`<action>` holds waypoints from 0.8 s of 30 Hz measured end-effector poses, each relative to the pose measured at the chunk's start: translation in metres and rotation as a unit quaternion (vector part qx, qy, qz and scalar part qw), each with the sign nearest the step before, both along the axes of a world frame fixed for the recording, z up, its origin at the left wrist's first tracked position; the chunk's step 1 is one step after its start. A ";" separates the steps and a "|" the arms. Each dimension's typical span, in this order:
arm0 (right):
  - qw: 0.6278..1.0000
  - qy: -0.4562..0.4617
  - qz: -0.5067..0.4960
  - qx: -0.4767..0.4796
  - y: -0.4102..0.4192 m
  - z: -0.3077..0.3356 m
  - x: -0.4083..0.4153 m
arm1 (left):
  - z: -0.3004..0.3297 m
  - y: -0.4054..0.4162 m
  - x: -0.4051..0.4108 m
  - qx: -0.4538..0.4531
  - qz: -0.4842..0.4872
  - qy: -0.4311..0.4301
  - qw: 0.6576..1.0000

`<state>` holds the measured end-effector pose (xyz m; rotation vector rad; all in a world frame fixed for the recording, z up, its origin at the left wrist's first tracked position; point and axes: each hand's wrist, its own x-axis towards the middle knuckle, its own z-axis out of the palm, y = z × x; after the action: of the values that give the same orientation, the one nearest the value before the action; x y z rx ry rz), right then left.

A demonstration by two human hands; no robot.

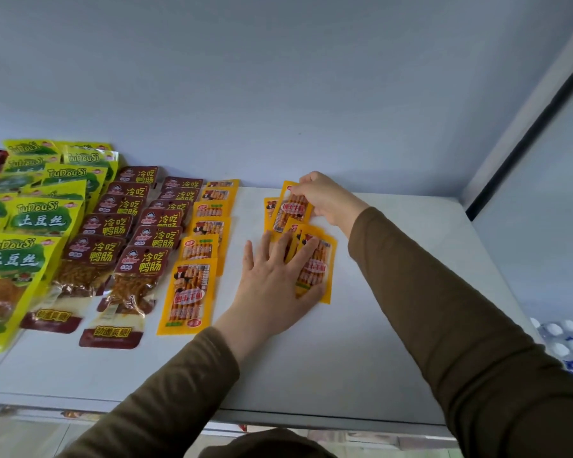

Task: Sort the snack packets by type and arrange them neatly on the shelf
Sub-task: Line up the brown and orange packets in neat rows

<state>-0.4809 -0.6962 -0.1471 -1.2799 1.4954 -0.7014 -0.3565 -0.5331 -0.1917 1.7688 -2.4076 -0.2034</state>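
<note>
On the flat white shelf (361,342), the sorted rows lie at the left: yellow-green plastic potato-shred packets (33,223) farthest left, then dark red plastic packets (126,226) in two columns, then a column of orange-yellow plastic skewer-snack packets (197,259). To their right, a loose second cluster of the same orange-yellow packets is being laid.

The left hand (272,285) lies flat with fingers spread, pressing on the near orange-yellow packet (321,269) of that cluster. The right hand (325,196) pinches the top edge of a far orange-yellow packet (291,206), tilted up off the shelf.

The cluster is fanned and skewed, not yet in line. Slick film on a smooth shelf probably slides easily, so easing the left hand's pressure could scatter the overlapped packets. Setting the pinched packet down crooked would likely push its neighbours askew. The left sleeve (186,375) passes close to the finished orange column and could brush it.
</note>
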 end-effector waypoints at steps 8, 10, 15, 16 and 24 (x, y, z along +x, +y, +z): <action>0.998 -0.006 0.052 0.017 0.000 0.006 0.002 | -0.002 0.003 0.005 0.010 -0.003 0.028 1.000; 0.997 -0.002 0.075 0.008 0.001 0.005 -0.002 | -0.003 0.005 0.006 0.007 0.000 0.027 1.000; 0.998 -0.010 0.065 -0.017 0.003 -0.005 0.006 | -0.002 0.010 0.014 -0.009 0.014 0.003 1.000; 0.998 -0.016 0.045 -0.028 0.002 -0.009 0.011 | -0.001 0.011 0.017 -0.014 0.019 -0.004 1.000; 0.982 0.019 -0.071 -0.172 -0.015 -0.027 0.043 | 0.011 0.013 0.035 -0.023 0.046 -0.036 0.998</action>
<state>-0.4374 -0.7113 -0.1744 -1.4584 1.5533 -1.0690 -0.3218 -0.5196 -0.1803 1.8919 -2.3503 -0.0737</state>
